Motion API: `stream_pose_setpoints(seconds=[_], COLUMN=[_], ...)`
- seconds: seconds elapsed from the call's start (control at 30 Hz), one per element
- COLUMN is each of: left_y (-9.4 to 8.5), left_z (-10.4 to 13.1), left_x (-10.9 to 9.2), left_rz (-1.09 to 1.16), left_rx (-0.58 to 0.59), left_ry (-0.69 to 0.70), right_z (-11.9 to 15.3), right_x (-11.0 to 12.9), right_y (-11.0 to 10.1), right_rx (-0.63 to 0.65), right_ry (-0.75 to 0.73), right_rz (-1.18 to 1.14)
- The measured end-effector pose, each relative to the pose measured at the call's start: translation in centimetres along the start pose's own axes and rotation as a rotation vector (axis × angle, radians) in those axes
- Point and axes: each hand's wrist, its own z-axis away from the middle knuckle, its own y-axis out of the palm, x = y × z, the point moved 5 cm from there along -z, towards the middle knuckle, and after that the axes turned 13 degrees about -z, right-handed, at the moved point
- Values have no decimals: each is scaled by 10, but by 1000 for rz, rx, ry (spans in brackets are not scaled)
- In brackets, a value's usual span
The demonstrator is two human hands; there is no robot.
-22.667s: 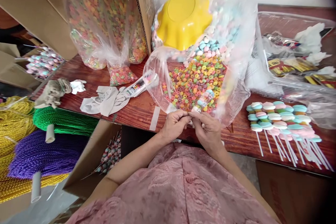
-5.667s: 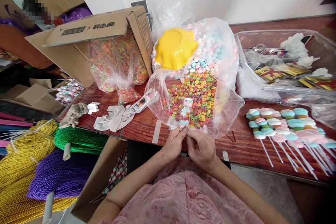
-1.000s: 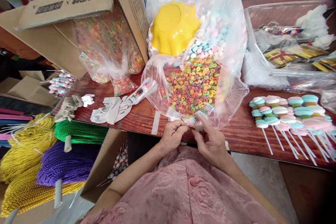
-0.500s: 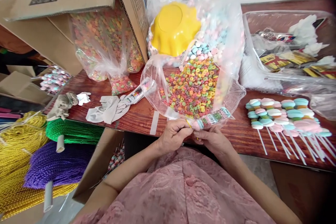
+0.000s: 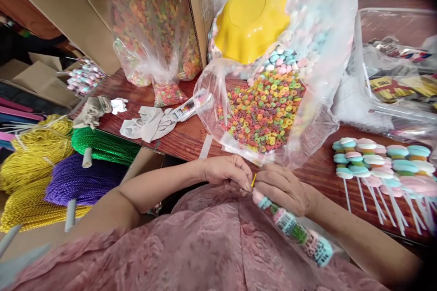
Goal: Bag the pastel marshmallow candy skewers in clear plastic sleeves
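Note:
A printed plastic sleeve of stacked marshmallow and gummy candy (image 5: pixel 297 232) slants down across my lap, its narrow end between my hands. Around that end shows a thin yellow twist tie (image 5: pixel 253 180). My left hand (image 5: pixel 228 173) is closed, thumb and fingers pinched at the tie. My right hand (image 5: pixel 283 188) is closed around the neck of the sleeve, knuckles up; its fingertips are partly hidden. Just beyond both hands lies an open clear bag with gummy rings (image 5: pixel 262 113) in it.
A yellow scalloped bowl (image 5: pixel 252 20) lies upside down on bagged marshmallows. Candy skewers (image 5: pixel 382 163) lie at right before a clear plastic bin (image 5: pixel 392 104). Left are a cardboard box (image 5: pixel 194 18), pale gloves (image 5: pixel 150 125) and purple cord bundles (image 5: pixel 85 186).
The candy sleeve has swung from pointing away over the table's edge to pointing down toward my lap. My right hand has turned knuckles up, and the view has shifted.

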Motion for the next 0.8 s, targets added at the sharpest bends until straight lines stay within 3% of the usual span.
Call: stream_pose_setpoints(seconds=[0.3,0.47,0.67,0.8], left_y=[0,-6,-11,-8], left_z=[-5,-6,-3,-3], left_x=[-2,-4,-13,-19], left_rz=[-57,-36,-42,-63], left_rx=[204,237,265,291], left_ry=[-122,-133,-105,-75], right_z=[-14,-22,-33,-31], right_x=[1,-4,-10,-8], right_y=[0,5,2,2], right_rx=[166,246,122,11], right_ry=[-168,-120,-102,-207], right_rz=[98,209,224,193])
